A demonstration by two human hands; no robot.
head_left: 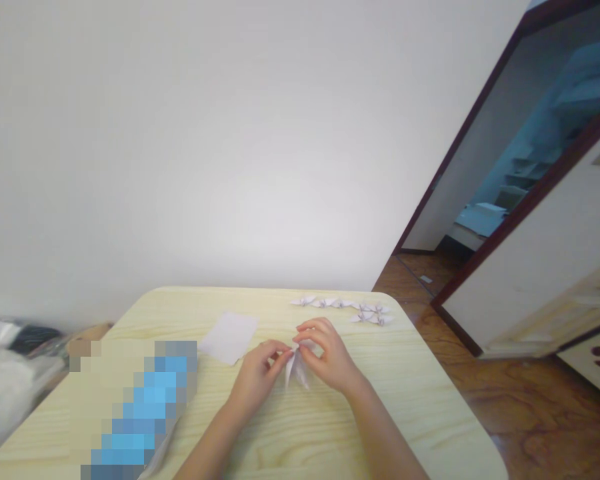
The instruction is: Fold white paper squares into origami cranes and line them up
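Note:
Between my hands is a small piece of folded white paper (297,373), its pointed flaps hanging down over the table. My left hand (261,368) pinches its upper left side between thumb and fingertips. From the other side my right hand (325,355) grips the top, thumb and index finger close together. The fingertips cover part of the folds, so the exact shape is hidden. A flat, square sheet of white paper (229,338) lies just beyond my left hand. Several small folded paper pieces (340,304) sit in rows near the table's far right edge.
The pale wooden table (405,400) has rounded corners and stands against a white wall (260,147). At the left lies a blurred-out blue item (150,407). White plastic bags (5,393) are beside the table on the left. A doorway and wooden floor (480,380) are at the right.

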